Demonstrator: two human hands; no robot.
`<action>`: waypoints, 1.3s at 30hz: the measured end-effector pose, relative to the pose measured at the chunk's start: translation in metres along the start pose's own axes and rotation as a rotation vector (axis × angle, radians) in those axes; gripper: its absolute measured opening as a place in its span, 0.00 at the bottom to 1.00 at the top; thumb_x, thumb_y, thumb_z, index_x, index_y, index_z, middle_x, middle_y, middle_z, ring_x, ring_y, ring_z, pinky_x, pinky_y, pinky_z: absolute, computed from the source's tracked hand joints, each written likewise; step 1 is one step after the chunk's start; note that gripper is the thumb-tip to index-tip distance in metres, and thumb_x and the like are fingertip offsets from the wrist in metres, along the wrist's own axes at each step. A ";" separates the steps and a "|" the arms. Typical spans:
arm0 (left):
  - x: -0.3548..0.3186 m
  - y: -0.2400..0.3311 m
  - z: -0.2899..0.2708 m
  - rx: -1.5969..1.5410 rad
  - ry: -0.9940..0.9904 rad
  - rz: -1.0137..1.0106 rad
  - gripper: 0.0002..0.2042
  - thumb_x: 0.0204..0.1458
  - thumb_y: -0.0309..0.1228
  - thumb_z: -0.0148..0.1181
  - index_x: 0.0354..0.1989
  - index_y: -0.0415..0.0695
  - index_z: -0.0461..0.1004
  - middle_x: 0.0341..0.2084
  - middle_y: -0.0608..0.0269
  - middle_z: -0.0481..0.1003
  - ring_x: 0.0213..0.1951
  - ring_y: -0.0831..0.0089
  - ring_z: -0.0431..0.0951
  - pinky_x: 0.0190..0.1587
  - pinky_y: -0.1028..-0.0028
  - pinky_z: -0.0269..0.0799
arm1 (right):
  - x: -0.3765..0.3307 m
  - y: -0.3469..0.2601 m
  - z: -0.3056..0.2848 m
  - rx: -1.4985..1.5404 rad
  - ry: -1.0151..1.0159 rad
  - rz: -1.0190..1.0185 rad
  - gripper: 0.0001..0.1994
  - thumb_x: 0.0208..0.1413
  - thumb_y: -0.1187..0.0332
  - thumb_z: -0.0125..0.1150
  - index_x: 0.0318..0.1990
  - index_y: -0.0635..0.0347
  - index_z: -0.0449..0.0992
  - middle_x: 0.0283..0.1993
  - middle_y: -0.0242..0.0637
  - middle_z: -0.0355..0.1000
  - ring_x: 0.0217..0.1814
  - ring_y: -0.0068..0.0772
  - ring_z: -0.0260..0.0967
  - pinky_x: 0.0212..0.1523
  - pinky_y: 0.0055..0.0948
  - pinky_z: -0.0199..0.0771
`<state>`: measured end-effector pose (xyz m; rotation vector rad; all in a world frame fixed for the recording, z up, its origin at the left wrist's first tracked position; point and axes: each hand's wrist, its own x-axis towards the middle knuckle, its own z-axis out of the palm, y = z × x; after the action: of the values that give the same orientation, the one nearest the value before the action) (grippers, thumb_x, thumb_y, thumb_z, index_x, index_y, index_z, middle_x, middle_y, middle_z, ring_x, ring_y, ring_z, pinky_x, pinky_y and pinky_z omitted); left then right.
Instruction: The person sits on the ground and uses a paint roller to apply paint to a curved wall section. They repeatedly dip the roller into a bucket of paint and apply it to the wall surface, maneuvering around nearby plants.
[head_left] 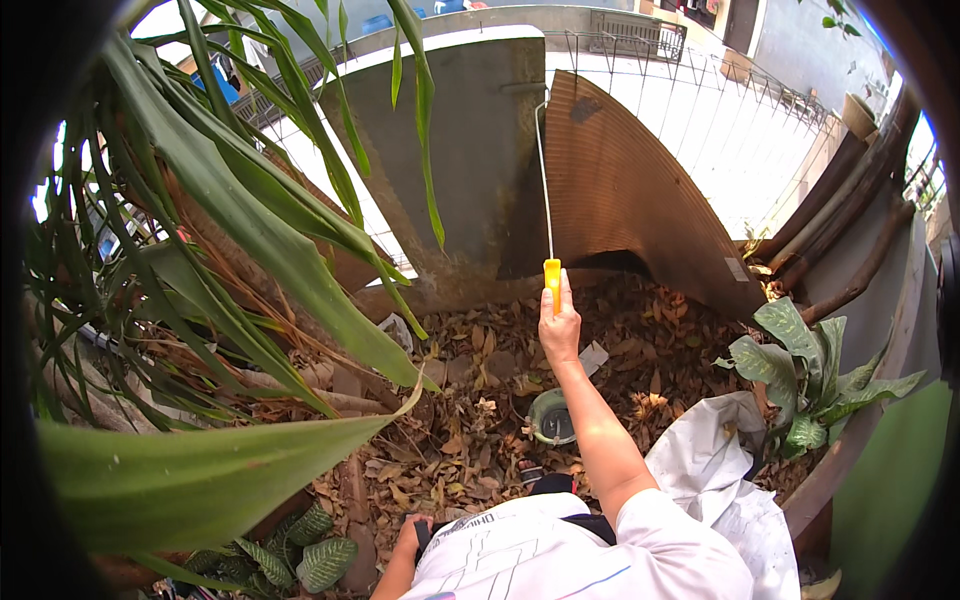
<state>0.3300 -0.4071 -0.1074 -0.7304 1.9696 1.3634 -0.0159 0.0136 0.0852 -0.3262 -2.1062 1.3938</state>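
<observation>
Head view: the grey wall fills the space ahead, a rusty corrugated sheet leaning beside it. My right hand is wrapped around the yellow handle of the paint roller, held up against the wall. I should press evenly and stroke long. The paint bucket sits in dry leaves below. My left hand hangs low; I can't tell its grip.

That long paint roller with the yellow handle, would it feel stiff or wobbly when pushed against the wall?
Probably a bit springy: the paint roller has a thin metal rod that looks slightly bowed. Likely light, since the right hand alone holds it up by the yellow grip. Its far end meets the grey wall, so it may skid sideways.
</observation>
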 end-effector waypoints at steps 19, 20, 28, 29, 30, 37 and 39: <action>0.022 -0.049 -0.004 0.550 0.158 0.106 0.17 0.55 0.46 0.58 0.37 0.42 0.78 0.33 0.47 0.80 0.38 0.48 0.79 0.41 0.57 0.74 | 0.029 -0.049 0.005 0.022 -0.057 0.069 0.27 0.68 0.59 0.50 0.71 0.56 0.56 0.42 0.57 0.77 0.40 0.55 0.78 0.40 0.43 0.78; 0.026 -0.052 -0.006 0.550 0.143 0.110 0.17 0.56 0.45 0.58 0.37 0.42 0.78 0.33 0.48 0.80 0.37 0.49 0.79 0.41 0.57 0.74 | 0.034 -0.051 0.005 0.033 -0.043 0.050 0.27 0.67 0.59 0.50 0.71 0.55 0.56 0.41 0.57 0.77 0.39 0.56 0.78 0.39 0.44 0.78; 0.005 0.000 0.010 0.486 0.069 -0.033 0.18 0.57 0.45 0.57 0.39 0.41 0.78 0.32 0.48 0.79 0.34 0.53 0.79 0.42 0.60 0.74 | -0.011 0.017 -0.009 -0.113 -0.023 0.044 0.27 0.67 0.58 0.51 0.70 0.53 0.58 0.34 0.56 0.77 0.35 0.58 0.77 0.34 0.45 0.77; 0.008 -0.005 0.010 0.585 0.115 0.069 0.18 0.58 0.46 0.56 0.40 0.41 0.78 0.32 0.49 0.80 0.35 0.56 0.80 0.42 0.61 0.74 | -0.019 0.021 -0.014 -0.104 -0.013 0.015 0.27 0.67 0.58 0.51 0.70 0.53 0.58 0.34 0.56 0.77 0.35 0.57 0.77 0.34 0.44 0.77; 0.011 -0.010 0.008 0.548 0.087 0.029 0.18 0.59 0.44 0.55 0.41 0.39 0.78 0.32 0.50 0.80 0.34 0.57 0.79 0.41 0.62 0.74 | -0.024 0.026 -0.019 -0.097 0.000 -0.014 0.27 0.67 0.58 0.51 0.70 0.53 0.58 0.34 0.56 0.77 0.35 0.56 0.78 0.34 0.44 0.77; 0.007 -0.004 0.006 0.550 0.021 0.024 0.16 0.59 0.41 0.56 0.37 0.38 0.79 0.26 0.49 0.78 0.30 0.56 0.78 0.36 0.60 0.73 | -0.072 0.035 -0.075 -0.058 -0.090 0.291 0.26 0.66 0.55 0.52 0.69 0.53 0.61 0.43 0.53 0.78 0.44 0.53 0.78 0.42 0.41 0.77; 0.014 -0.009 0.003 0.566 0.009 0.003 0.16 0.59 0.41 0.56 0.36 0.37 0.78 0.26 0.49 0.78 0.30 0.56 0.78 0.37 0.60 0.72 | -0.098 0.050 -0.095 -0.077 -0.060 0.258 0.27 0.66 0.56 0.53 0.69 0.53 0.60 0.47 0.49 0.77 0.46 0.41 0.77 0.46 0.35 0.75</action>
<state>0.3281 -0.4087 -0.1237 -0.4603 2.2111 0.7353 0.1127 0.0573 0.0343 -0.6124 -2.2322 1.4841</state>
